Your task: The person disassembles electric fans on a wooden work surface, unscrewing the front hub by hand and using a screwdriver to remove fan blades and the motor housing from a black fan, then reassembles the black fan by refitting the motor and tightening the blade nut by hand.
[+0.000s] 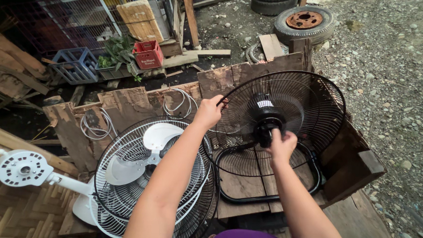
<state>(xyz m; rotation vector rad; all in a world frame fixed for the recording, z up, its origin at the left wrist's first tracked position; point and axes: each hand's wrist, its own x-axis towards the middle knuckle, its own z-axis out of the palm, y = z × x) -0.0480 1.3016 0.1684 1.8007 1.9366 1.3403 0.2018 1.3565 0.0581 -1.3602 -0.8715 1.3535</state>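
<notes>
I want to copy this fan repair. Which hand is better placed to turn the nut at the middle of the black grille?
The right hand, probably: its fingers are already closed around the black hub at the centre. The left hand grips the rim of the black grille, steadying it.

Was an outdoor scrap-strewn repair yard: gravel ground (398, 61) at two o'clock, old tyres (303, 21) at one, wire cages (67, 15), plastic crates (74, 64) at ten, broken planks (140, 101), dismantled fans (146, 173) at centre
</notes>
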